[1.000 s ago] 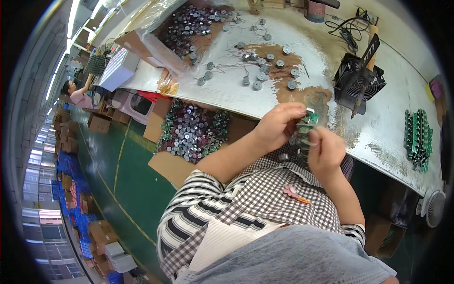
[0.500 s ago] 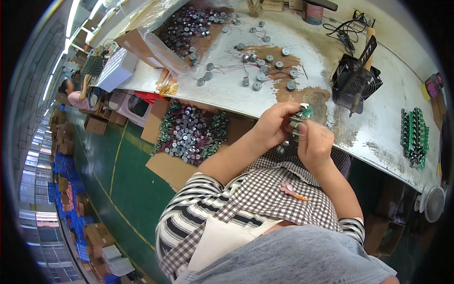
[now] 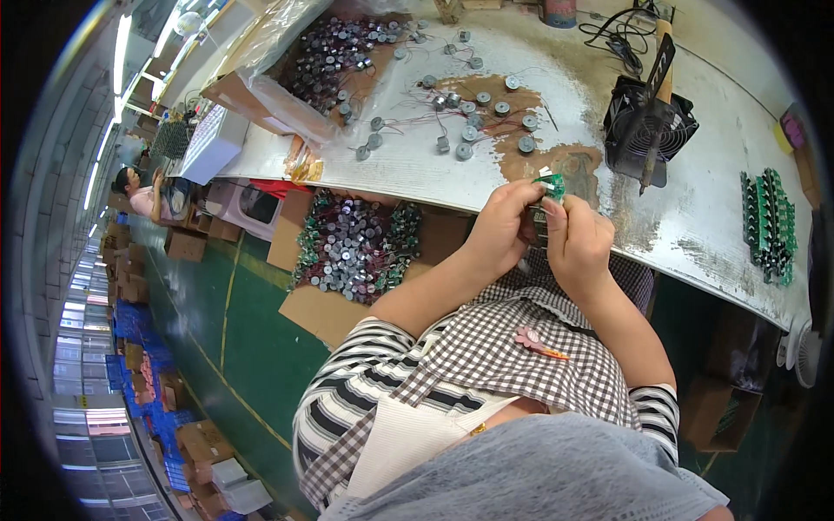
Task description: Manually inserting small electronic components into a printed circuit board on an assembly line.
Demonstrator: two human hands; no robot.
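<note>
Both hands meet in front of the checked apron, at the near edge of the counter. Between them is a small green circuit board with a white part on its upper side. The left hand has its fingers pinching the board from the left; the right hand pinches from the other side, its thumb up against the board. More of a dark green piece shows in the narrow space between the hands, but its lower part is too blurred to tell.

Beyond the hands, small round metal motors with thin wires lie scattered across the counter. To the right stands a black fan, with a wooden-handled tool slanting in front of it. Farther right lies a row of green boards. Below the counter, at the left, an open cardboard box holds many more motors and boards.
</note>
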